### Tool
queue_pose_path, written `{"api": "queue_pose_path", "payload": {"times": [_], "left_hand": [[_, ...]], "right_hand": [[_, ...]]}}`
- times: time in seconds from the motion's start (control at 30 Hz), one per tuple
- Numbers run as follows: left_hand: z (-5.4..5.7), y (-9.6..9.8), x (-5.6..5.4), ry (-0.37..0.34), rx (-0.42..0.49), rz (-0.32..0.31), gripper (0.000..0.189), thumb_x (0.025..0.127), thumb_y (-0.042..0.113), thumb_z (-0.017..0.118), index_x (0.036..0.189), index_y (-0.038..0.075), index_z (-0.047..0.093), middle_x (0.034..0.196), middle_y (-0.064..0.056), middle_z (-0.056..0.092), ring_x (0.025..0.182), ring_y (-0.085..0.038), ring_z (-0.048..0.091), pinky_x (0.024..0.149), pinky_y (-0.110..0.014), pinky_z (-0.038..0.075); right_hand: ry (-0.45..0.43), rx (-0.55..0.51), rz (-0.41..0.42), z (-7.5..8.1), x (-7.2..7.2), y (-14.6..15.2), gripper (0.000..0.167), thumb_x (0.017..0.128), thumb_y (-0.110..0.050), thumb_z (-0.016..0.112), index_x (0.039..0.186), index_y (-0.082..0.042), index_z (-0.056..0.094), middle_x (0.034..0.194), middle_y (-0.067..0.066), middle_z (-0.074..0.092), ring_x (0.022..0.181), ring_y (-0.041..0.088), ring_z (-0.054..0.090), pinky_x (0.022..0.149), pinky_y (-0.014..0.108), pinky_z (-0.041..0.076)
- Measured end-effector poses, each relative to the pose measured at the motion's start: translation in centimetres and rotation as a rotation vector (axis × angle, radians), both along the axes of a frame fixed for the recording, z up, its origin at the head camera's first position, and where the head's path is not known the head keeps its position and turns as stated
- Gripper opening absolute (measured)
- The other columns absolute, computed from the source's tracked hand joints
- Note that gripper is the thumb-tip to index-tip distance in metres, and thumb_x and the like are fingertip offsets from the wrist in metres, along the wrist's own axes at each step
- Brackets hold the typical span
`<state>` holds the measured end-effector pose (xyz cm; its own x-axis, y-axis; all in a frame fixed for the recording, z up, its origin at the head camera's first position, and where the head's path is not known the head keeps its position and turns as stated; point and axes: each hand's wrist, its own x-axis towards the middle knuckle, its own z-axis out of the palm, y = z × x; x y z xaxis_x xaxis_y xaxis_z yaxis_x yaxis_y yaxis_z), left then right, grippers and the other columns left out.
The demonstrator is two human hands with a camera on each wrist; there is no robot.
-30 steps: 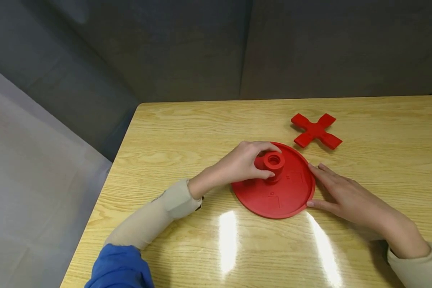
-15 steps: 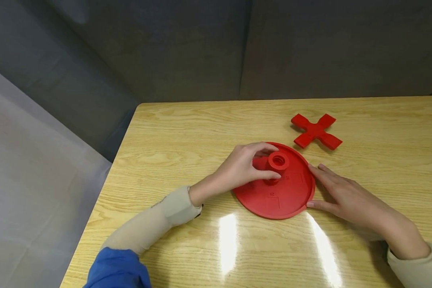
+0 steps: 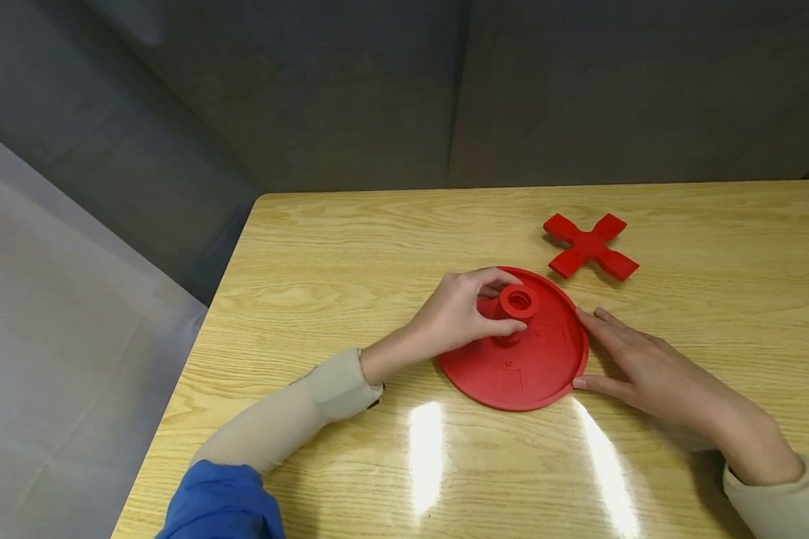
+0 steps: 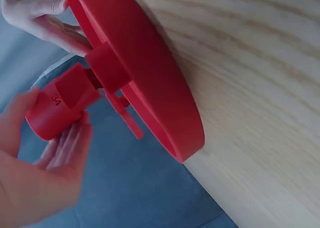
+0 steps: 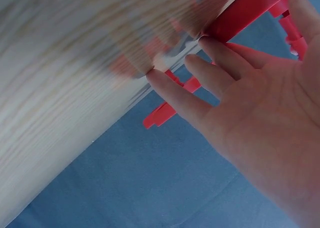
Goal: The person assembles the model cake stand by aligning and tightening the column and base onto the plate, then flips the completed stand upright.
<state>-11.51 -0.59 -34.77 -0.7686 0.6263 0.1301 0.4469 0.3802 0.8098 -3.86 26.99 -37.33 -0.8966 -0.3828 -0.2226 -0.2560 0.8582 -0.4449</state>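
My left hand point(image 3: 461, 311) grips a hollow red cylinder point(image 3: 517, 317), with the thumb on the near side and the fingers on the far side. Its top hole shows inner ridges. In the left wrist view the cylinder point(image 4: 47, 113), marked "34", meets a raised boss point(image 4: 107, 67) on a round red disc point(image 4: 160, 73), with a narrow dark part between them. The rimmed disc point(image 3: 546, 367) lies flat on the table. Against its right rim rests my right hand point(image 3: 637, 367), fingers and thumb extended; the right wrist view shows fingertips touching the tabletop.
A red cross-shaped piece point(image 3: 585, 245) with flared arms lies behind the disc, to the right. The wooden table point(image 3: 310, 254) ends at a dark curtain point(image 3: 350, 97) behind and a grey cloth point(image 3: 61, 359) on the left.
My left hand has turned slightly, and the cylinder's top has shifted a little to the right since a second ago. My right hand and the disc have stayed in place.
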Motion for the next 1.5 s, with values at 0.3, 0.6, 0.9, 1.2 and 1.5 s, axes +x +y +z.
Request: {"api": "queue_pose_path", "payload": {"times": [0.3,0.6,0.9,1.2,1.5], "left_hand": [[0.2,-0.7,-2.8,-0.204,0.043,-0.244,0.046,0.082,0.009,0.081,0.124,0.005,0.063,0.115,-0.001,0.066,0.102,-0.003,0.063,0.089,-0.017,0.050],[0.4,-0.6,-5.2,-0.394,0.056,-0.506,0.052,0.087,0.002,0.074,0.135,0.000,0.055,0.128,-0.005,0.061,0.115,-0.007,0.059,0.099,-0.023,0.046],[0.1,-0.6,-5.4,-0.400,0.081,-0.504,0.053,0.086,0.003,0.075,0.135,0.001,0.054,0.129,-0.002,0.059,0.116,-0.008,0.058,0.101,-0.024,0.045],[0.0,-0.7,-0.8,-0.147,0.160,-0.086,0.064,0.079,0.015,0.084,0.136,0.006,0.055,0.132,-0.004,0.060,0.118,-0.007,0.057,0.101,-0.027,0.046],[-0.6,0.5,1.1,-0.055,0.130,0.121,0.055,0.078,0.020,0.086,0.127,0.008,0.063,0.120,0.002,0.066,0.107,-0.008,0.064,0.092,-0.022,0.050]], "right_hand": [[0.010,-0.002,0.004,0.0,0.0,0.1,0.098,0.086,-0.063,0.062,0.157,-0.011,0.022,0.157,0.026,0.022,0.138,0.048,0.028,0.099,0.072,0.030],[0.005,-0.007,0.007,0.0,0.0,0.1,0.098,0.086,-0.064,0.062,0.157,-0.011,0.022,0.157,0.026,0.023,0.139,0.048,0.027,0.099,0.072,0.030],[0.011,0.002,0.009,0.1,0.0,0.1,0.098,0.086,-0.064,0.061,0.157,-0.011,0.022,0.156,0.027,0.023,0.138,0.048,0.029,0.098,0.073,0.029],[0.012,0.001,0.008,0.2,0.0,0.3,0.098,0.086,-0.063,0.062,0.158,-0.011,0.020,0.157,0.026,0.023,0.137,0.049,0.029,0.099,0.071,0.030],[-0.015,-0.009,-0.023,0.3,0.0,0.4,0.100,0.085,-0.066,0.062,0.158,-0.012,0.018,0.157,0.026,0.022,0.137,0.051,0.027,0.100,0.071,0.028]]}}
